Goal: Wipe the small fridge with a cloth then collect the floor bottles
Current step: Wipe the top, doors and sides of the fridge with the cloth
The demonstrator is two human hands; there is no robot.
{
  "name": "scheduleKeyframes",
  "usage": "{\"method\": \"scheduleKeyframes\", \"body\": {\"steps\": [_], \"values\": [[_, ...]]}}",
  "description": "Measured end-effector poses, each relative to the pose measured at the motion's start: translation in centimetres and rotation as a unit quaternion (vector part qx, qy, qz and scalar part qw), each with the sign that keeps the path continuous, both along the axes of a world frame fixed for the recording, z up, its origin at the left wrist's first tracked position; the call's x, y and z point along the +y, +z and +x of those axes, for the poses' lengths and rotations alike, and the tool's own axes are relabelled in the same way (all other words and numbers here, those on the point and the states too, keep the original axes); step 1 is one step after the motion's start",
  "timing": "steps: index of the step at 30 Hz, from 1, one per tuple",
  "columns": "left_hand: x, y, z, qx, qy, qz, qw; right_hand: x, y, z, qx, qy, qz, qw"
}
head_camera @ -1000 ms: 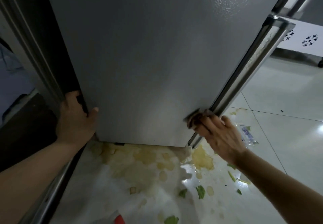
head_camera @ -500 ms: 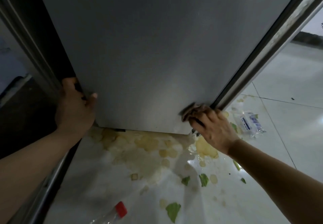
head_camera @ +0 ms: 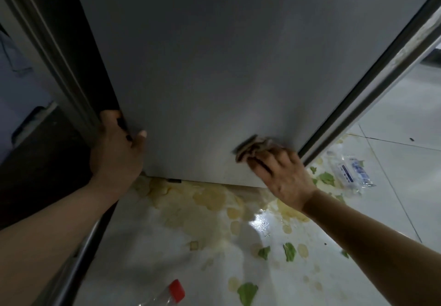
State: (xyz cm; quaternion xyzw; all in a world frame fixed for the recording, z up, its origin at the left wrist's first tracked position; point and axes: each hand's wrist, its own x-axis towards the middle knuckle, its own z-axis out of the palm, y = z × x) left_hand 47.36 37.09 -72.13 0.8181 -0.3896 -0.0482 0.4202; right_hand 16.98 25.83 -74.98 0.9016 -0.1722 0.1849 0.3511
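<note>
Left forearm comes in from lower left, angled up; my left hand (head_camera: 117, 148) grips the fridge (head_camera: 214, 66) at its lower left rear edge, thumb on the grey side panel, fingers (head_camera: 108, 117) curled round the corner out of sight. Fridge panel fills the upper frame, long axis vertical, bottom edge just above the floor (head_camera: 393, 138). Clear bottle (head_camera: 164, 297) with red cap lies on the floor at bottom centre, cap pointing up-right, mostly cut off by the frame. Right forearm enters from lower right; right hand (head_camera: 282, 176) presses the cloth (head_camera: 253, 146) flat on the panel near its lower right corner, fingers fairly straight over it. Crumpled bottle (head_camera: 350, 170) with blue label lies on the floor right of the fridge door edge, among green scraps and yellowish spill.
</note>
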Motion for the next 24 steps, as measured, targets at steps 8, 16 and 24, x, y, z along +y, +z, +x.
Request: {"method": "scheduleKeyframes", "body": {"steps": [8, 16, 24], "values": [[0.2, 0.0, 0.3, 0.009, -0.026, -0.012, 1.0, 1.1, 0.4, 3.0, 0.147, 0.014, -0.024, 0.989], [0.9, -1.3, 1.9, 0.067, -0.087, 0.045, 0.993, 1.0, 0.7, 7.1, -0.073, 0.05, -0.004, 0.996], [1.8, -1.4, 3.0, 0.126, -0.152, 0.059, 0.978, 2.4, -1.4, 9.4, 0.214, 0.06, 0.006, 0.975]]}}
